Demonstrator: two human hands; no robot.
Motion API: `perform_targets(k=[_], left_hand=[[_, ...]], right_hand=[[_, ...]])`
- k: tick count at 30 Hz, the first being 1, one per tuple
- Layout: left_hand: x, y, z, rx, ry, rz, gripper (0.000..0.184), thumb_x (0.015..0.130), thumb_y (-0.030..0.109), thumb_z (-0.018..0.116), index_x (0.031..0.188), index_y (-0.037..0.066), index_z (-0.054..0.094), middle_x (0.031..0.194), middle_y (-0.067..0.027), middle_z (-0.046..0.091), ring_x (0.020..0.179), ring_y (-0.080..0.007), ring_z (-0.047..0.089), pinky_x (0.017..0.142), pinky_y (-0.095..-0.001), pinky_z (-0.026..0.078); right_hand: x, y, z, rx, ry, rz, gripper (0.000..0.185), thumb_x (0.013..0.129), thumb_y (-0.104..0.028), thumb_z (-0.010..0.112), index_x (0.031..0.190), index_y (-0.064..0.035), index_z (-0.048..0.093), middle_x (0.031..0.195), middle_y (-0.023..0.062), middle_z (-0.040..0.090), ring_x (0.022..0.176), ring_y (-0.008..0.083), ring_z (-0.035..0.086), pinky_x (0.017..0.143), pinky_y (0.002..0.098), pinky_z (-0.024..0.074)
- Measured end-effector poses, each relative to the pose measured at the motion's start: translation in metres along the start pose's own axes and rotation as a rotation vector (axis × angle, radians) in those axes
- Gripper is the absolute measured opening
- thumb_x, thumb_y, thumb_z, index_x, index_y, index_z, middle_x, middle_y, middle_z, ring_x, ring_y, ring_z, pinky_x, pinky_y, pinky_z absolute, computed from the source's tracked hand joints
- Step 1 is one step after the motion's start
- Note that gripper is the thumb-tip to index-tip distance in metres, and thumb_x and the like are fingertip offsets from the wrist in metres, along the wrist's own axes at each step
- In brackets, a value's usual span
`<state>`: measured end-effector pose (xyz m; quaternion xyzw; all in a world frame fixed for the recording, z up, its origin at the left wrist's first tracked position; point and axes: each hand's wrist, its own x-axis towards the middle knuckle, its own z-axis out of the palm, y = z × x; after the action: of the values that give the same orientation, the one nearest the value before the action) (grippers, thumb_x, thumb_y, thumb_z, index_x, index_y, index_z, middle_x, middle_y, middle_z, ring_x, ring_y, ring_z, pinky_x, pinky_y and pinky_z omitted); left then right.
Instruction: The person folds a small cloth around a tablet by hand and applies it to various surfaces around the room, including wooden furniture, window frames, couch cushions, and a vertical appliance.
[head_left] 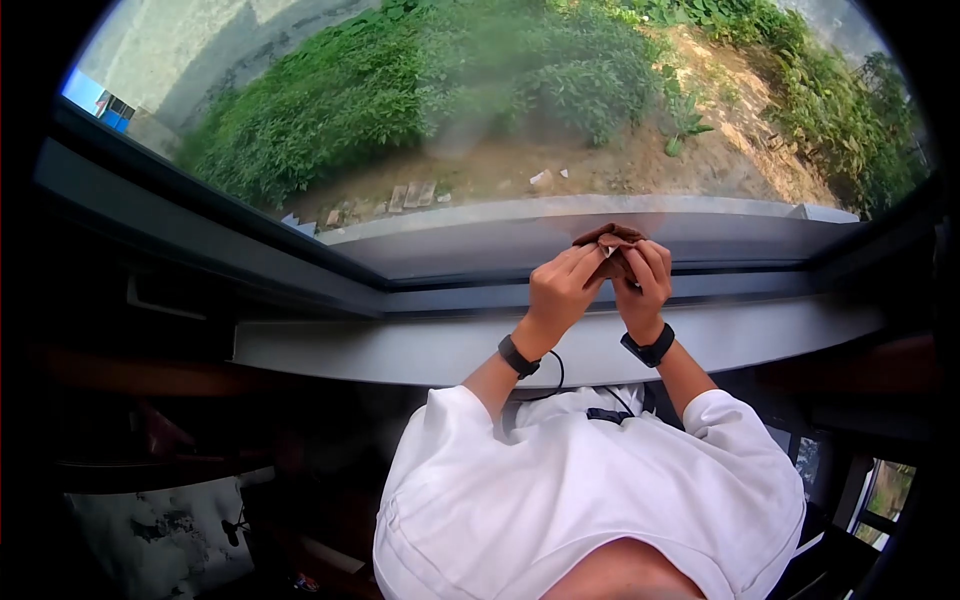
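Note:
Both my hands meet in front of the window pane, holding a crumpled brown cloth [612,236]. My left hand [563,290] pinches the cloth's left side, its fingers closed on it. On the other side, my right hand [645,284] grips the right part with bent fingers. A small pale spot shows in the folds between the fingertips; I cannot make out what it is. The hands are above the white window sill [450,345], close to the lower window frame [470,300]. Each wrist wears a black band.
Through the window glass [480,120] I see green bushes [340,110], bare soil and a pale outer ledge [520,210]. Dark frame posts rise on both sides. A thin black cable [560,370] hangs near my chest. A grey-and-white patterned surface [165,535] lies at the lower left.

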<state>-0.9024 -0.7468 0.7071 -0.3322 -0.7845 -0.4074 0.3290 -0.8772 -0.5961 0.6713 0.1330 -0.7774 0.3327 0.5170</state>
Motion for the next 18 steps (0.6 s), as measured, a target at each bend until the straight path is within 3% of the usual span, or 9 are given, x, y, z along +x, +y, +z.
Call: perform_targets(k=[9, 12, 18], left_hand=[[-0.029, -0.074, -0.125, 0.055, 0.098, -0.084, 0.043, 0.069, -0.001, 0.08, 0.11, 0.005, 0.071, 0.105, -0.0129, 0.073, 0.094, -0.0322, 0.071, 0.076, -0.0375, 0.058], [-0.02, -0.083, -0.157, 0.106, 0.197, -0.056, 0.043, 0.068, 0.0, 0.08, 0.111, 0.004, 0.071, 0.105, -0.0136, 0.073, 0.094, -0.033, 0.071, 0.077, -0.0373, 0.058], [0.016, -0.063, -0.193, 0.058, 0.286, -0.154, 0.038, 0.074, -0.006, 0.077, 0.11, 0.005, 0.072, 0.105, -0.0143, 0.073, 0.089, -0.0329, 0.071, 0.076, -0.0355, 0.057]], right_hand=[[0.022, -0.107, 0.109, 0.073, -0.021, -0.076, 0.038, 0.062, 0.005, 0.076, 0.099, -0.0019, 0.072, 0.103, 0.0119, 0.069, 0.095, 0.0329, 0.063, 0.081, 0.0392, 0.0544], [0.034, -0.131, 0.131, 0.132, -0.056, -0.085, 0.039, 0.065, 0.004, 0.083, 0.102, -0.0015, 0.072, 0.106, 0.0124, 0.07, 0.096, 0.0327, 0.064, 0.082, 0.039, 0.054], [0.077, -0.164, 0.138, 0.176, -0.034, -0.131, 0.04, 0.065, 0.004, 0.083, 0.103, -0.0007, 0.071, 0.106, 0.0135, 0.07, 0.095, 0.0328, 0.064, 0.082, 0.0385, 0.0539]])
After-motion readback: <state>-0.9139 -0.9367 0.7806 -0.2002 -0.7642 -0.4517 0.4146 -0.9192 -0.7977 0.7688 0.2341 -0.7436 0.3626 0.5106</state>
